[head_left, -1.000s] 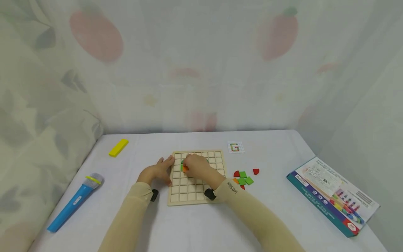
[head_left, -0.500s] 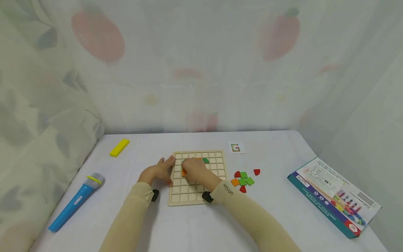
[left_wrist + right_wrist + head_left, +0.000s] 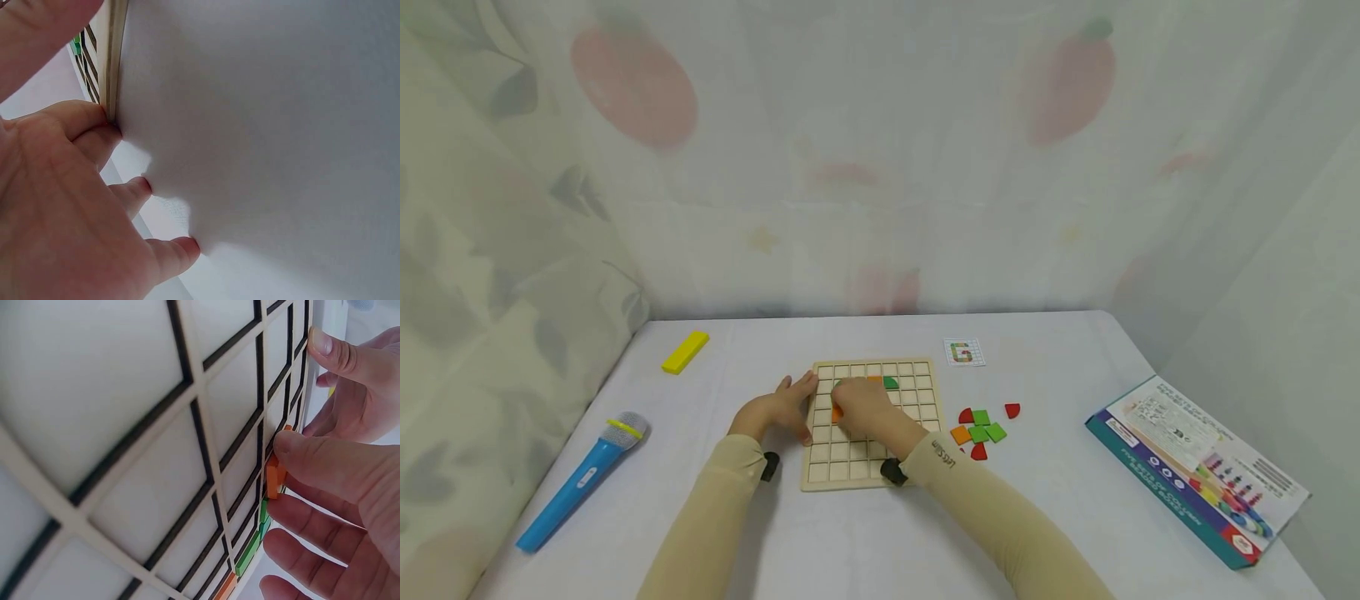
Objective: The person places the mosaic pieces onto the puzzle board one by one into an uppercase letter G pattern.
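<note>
A wooden grid board (image 3: 847, 474) lies on the white table. My right hand (image 3: 872, 410) is over its left part, and in the right wrist view the thumb and forefinger pinch an orange square tile (image 3: 272, 479) tilted against a cell. Green tiles (image 3: 249, 553) sit in the cells beyond it. Along the board's far side are an orange tile (image 3: 875, 379) and a green quarter-round tile (image 3: 891, 382). My left hand (image 3: 772, 413) touches the board's left edge with spread fingers; some fingertips rest on the cloth in the left wrist view. The right hand hides part of the grid.
Right of the board lie loose green squares (image 3: 978, 433), red quarter-rounds (image 3: 1012, 410) and an orange square (image 3: 960, 434). A pattern card (image 3: 964, 352) is behind them. A box (image 3: 1195, 467) stands far right; a blue microphone (image 3: 576, 487) and yellow block (image 3: 685, 352) are left.
The right hand has shifted slightly toward me and left, uncovering the far orange and green tiles. The left hand stays at the board's edge.
</note>
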{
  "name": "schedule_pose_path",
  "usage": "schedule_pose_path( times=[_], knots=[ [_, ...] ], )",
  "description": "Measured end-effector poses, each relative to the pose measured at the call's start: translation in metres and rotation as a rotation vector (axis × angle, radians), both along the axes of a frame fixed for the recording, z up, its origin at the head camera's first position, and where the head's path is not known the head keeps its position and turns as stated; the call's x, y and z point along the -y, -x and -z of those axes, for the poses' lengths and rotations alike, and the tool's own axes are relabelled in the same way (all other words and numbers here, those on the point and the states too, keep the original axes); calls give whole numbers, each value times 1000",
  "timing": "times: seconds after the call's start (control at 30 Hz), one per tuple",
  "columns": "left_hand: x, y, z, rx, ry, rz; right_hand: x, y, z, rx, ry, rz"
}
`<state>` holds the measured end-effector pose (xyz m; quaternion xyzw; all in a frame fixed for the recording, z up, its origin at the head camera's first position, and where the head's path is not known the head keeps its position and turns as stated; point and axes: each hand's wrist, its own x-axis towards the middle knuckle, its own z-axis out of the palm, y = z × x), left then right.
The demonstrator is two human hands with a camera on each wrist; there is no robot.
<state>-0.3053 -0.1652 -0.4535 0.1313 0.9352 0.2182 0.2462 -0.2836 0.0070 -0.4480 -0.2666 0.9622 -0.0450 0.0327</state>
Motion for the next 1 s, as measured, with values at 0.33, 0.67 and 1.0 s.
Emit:
schedule_pose_path(
  times=[0.33, 0.67, 1.0],
  knots=[
    [-4, 0, -3, 6, -6, 4, -4, -1, 0, -13, 7, -9],
    [-4, -2, -1, 7, -4, 1, -8, -5, -3, -27, 17, -12],
    [-1, 0, 2, -2, 3, -11, -32, -4, -12, -25, 59, 24]
  ],
)
